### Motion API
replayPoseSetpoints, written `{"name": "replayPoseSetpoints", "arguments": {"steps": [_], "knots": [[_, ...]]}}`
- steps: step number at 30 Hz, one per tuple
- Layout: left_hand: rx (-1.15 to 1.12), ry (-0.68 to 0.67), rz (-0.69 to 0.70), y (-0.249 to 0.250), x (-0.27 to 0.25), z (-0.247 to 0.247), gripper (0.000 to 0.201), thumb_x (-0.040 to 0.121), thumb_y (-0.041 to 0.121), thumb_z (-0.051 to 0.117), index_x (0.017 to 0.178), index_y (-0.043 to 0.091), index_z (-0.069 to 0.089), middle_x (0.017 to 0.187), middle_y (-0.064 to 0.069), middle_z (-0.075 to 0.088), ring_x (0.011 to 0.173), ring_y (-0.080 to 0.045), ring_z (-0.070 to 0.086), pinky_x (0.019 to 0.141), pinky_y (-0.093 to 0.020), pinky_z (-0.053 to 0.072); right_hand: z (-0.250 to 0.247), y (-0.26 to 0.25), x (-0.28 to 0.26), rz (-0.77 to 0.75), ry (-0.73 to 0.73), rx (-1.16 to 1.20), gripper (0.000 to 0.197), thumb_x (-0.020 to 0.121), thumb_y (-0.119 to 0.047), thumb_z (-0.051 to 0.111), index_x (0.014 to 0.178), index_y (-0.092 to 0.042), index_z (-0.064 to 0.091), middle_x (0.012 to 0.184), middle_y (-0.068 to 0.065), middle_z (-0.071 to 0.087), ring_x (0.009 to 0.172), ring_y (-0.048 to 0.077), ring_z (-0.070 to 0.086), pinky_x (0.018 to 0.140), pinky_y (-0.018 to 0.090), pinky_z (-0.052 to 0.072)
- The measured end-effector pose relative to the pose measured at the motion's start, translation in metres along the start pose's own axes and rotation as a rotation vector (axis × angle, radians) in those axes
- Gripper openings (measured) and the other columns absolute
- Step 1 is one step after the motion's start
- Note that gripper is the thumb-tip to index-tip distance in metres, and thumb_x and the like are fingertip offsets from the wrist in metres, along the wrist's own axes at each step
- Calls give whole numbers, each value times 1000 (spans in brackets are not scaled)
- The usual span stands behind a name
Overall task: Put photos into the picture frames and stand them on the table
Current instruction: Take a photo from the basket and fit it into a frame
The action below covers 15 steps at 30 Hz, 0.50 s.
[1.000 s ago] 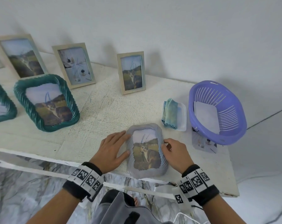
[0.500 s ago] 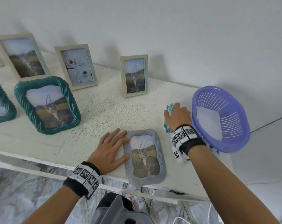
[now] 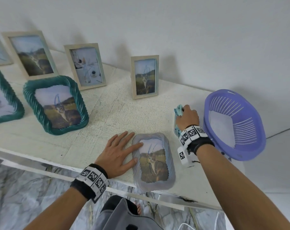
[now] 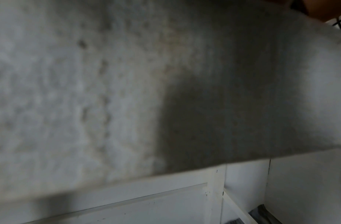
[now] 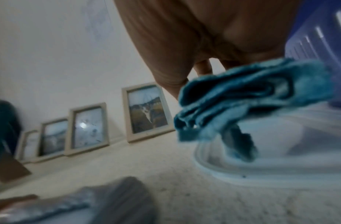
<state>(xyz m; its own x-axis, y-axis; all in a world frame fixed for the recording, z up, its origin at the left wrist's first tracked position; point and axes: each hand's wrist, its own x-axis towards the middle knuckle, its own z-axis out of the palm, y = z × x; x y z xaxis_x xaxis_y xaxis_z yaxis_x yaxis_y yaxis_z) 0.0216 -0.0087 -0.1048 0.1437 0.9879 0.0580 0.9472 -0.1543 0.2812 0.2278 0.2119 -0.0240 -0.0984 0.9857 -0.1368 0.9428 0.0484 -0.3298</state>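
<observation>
A grey ribbed picture frame (image 3: 153, 161) holding a cat photo lies flat near the table's front edge; it shows blurred in the right wrist view (image 5: 100, 201). My left hand (image 3: 122, 150) lies flat beside it, straight fingers pressing on the frame's left rim. My right hand (image 3: 187, 117) is farther back, by the basket. It grips a blue cloth (image 3: 179, 109), seen lifted above a small white tray (image 5: 281, 171) as a bunched cloth (image 5: 252, 97). The left wrist view shows only the blurred white tabletop (image 4: 89, 91).
A purple slotted basket (image 3: 235, 125) stands at the right. Three pale wooden frames with photos stand along the wall (image 3: 145, 77) (image 3: 86, 65) (image 3: 31, 53). A teal ribbed frame (image 3: 56, 105) stands at the left, another (image 3: 3, 97) beside it. The table's front edge (image 3: 170, 195) is close to the grey frame.
My right hand left the grey frame's right edge, reached back to the white tray and took hold of the blue cloth. The left hand stayed on the frame.
</observation>
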Motion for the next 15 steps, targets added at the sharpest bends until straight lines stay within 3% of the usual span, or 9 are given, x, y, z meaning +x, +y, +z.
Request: {"name": "replayPoseSetpoints", "arguments": {"steps": [3, 5, 6, 10, 13, 15], "knots": [[1, 5, 0, 0, 0, 1, 58, 96, 64, 27, 151, 45, 25, 162, -2, 22, 151, -23, 14, 120, -45, 8, -11, -4, -30, -209, 8, 195, 30, 94, -14, 53, 124, -10, 48, 110, 15, 58, 84, 23, 58, 66, 24, 44], [2, 7, 1, 1, 0, 1, 58, 96, 63, 28, 151, 44, 26, 162, -3, 22, 150, -23, 15, 120, -45, 8, -13, -5, -60, -348, -107, 327, 32, 95, -15, 54, 128, -14, 50, 107, 6, 59, 72, 13, 60, 54, 12, 45], [3, 10, 0, 2, 0, 2, 58, 96, 62, 29, 151, 44, 27, 162, -3, 22, 150, -24, 15, 120, -45, 8, -11, -5, -74, -423, -168, 327, 34, 96, -16, 54, 130, -15, 51, 106, 5, 59, 69, 11, 59, 53, 12, 45], [10, 8, -8, 2, 0, 1, 58, 96, 64, 26, 150, 45, 28, 162, -3, 21, 150, -24, 14, 121, -43, 4, 15, 7, -103, -649, -249, 17, 39, 96, -21, 53, 134, -20, 50, 104, 6, 52, 82, 17, 49, 75, 24, 44], [10, 9, -17, 2, 1, 1, 58, 95, 64, 26, 150, 46, 28, 162, -1, 21, 150, -23, 14, 121, -43, 5, 29, 14, -111, -653, -244, -205, 40, 97, -21, 49, 136, -17, 45, 120, 11, 44, 99, 25, 46, 84, 30, 41], [11, 10, -30, 3, 2, 2, 58, 94, 64, 27, 150, 47, 28, 163, 0, 21, 150, -22, 14, 121, -43, 5, 33, 12, -113, -628, -242, -200, 41, 96, -19, 49, 137, -17, 45, 123, 13, 42, 101, 27, 47, 84, 31, 43]]}}
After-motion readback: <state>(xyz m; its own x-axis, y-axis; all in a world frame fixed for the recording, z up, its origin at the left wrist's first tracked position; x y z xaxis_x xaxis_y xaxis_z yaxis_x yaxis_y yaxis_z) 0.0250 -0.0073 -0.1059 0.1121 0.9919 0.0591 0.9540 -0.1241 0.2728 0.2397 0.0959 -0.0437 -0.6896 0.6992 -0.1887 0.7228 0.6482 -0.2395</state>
